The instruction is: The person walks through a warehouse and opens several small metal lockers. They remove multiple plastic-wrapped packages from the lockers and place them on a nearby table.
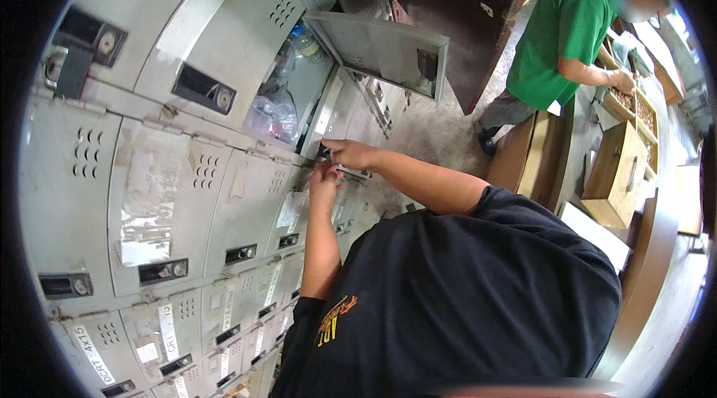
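In the head view, one locker door [385, 51] already hangs swung out at about one o'clock from the hands, and the open compartment [287, 92] behind it shows clear plastic bags and bottles stuffed inside, so the opening looks done. What seems left is the fiddly bit below it: both hands meet at the front edge of the locker just under the open one, at the centre of the picture. The right hand [349, 153] reaches in from three o'clock with fingers pinched together on something small and dark, too small to name; it may be a key or a lock part. The left hand [326, 176] comes up from six o'clock, fingers curled close under the right, touching or nearly touching the same spot; whether it grips anything I cannot tell. The grey metal lockers [172, 196] fill the left half, worn, with vent holes, dark handle plates and pale labels. The floor [441, 129] is bare mottled concrete. At two o'clock a person in a green shirt [564, 32] bends over wooden trays [620, 166] on a long wooden tabletop [553, 159], well apart from the lockers.
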Available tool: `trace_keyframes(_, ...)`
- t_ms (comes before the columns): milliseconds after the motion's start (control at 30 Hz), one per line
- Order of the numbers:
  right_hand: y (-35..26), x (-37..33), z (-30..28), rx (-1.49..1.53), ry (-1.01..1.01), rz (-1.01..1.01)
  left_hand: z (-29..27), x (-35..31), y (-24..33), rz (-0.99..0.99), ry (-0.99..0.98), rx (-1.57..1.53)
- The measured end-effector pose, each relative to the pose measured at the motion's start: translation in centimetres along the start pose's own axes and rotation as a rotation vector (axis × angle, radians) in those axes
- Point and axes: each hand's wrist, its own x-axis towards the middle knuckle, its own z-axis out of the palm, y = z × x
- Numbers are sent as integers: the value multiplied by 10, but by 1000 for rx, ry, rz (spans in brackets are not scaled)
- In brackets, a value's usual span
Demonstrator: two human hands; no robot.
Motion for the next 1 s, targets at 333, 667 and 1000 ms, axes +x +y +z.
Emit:
trace_keyframes(333,-18,5,36,215,113,-47,14,15,31,125,88,-190)
trace_keyframes(667,-24,-22,44,501,-59,301,-7,-55,-36,12,28,18)
trace_keyframes(1000,11,7,34,294,143,115,-14,-97,-80,-170,136,-144)
